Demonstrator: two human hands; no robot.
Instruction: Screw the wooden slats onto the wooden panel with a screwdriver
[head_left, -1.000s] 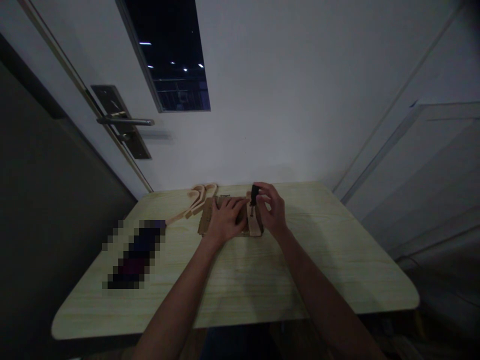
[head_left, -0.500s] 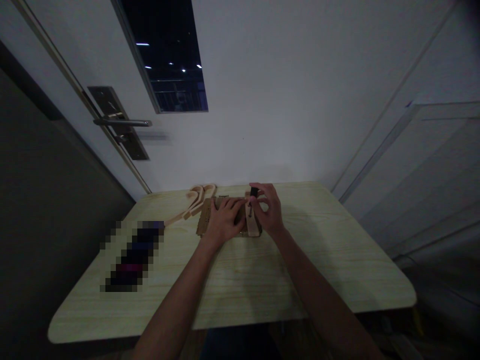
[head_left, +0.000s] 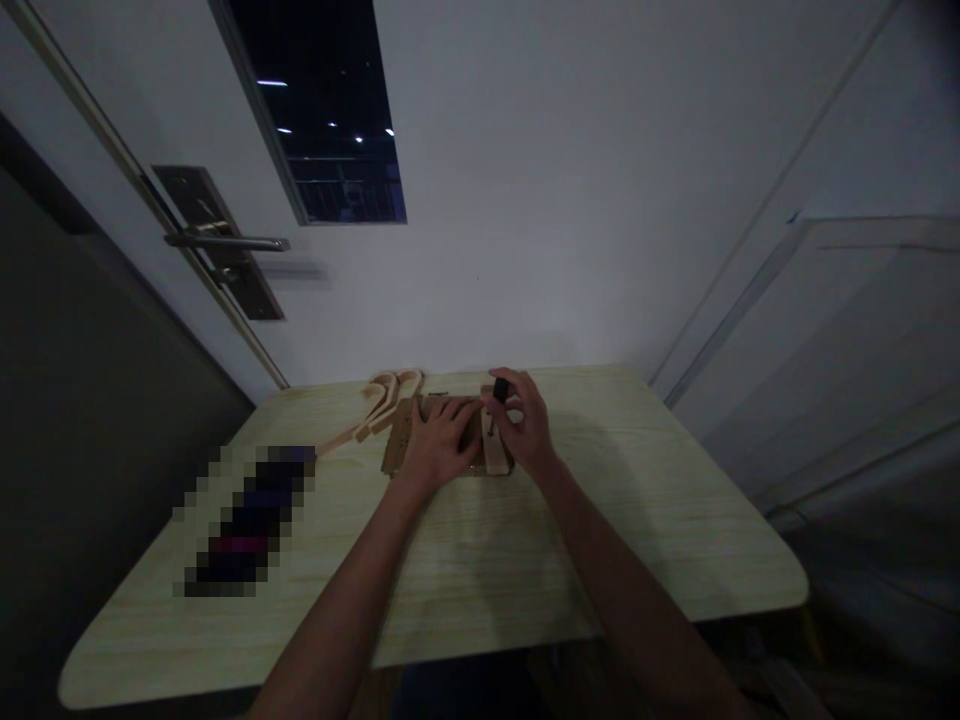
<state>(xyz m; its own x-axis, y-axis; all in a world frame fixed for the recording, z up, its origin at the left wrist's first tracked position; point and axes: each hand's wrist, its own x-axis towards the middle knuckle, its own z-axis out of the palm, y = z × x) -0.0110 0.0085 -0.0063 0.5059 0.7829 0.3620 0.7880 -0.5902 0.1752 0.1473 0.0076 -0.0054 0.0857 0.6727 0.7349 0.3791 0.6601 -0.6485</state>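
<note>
My left hand [head_left: 442, 445] lies with its fingers spread over a brown piece of cardboard [head_left: 397, 440], holding nothing. Its fingertips reach to the left side of a flat wooden piece [head_left: 496, 459] that rests on the cardboard's right end. Between thumb and fingers, my right hand [head_left: 529, 430] pinches the black handle of a small screwdriver [head_left: 500, 390]. The thin shaft points down at the wooden piece; where its tip meets the wood is too small to make out.
Several hook-shaped wooden pieces [head_left: 382, 400] lie behind and left of the cardboard on the light wood table [head_left: 637, 540]. A dark pixelated item [head_left: 255, 515] is at the left. Behind the table stands a white door [head_left: 562, 200] with a metal handle [head_left: 232, 242].
The whole view has shifted slightly, so things appear a little further left. My left hand stays on the cardboard, and my right hand still pinches the screwdriver over the wooden piece.
</note>
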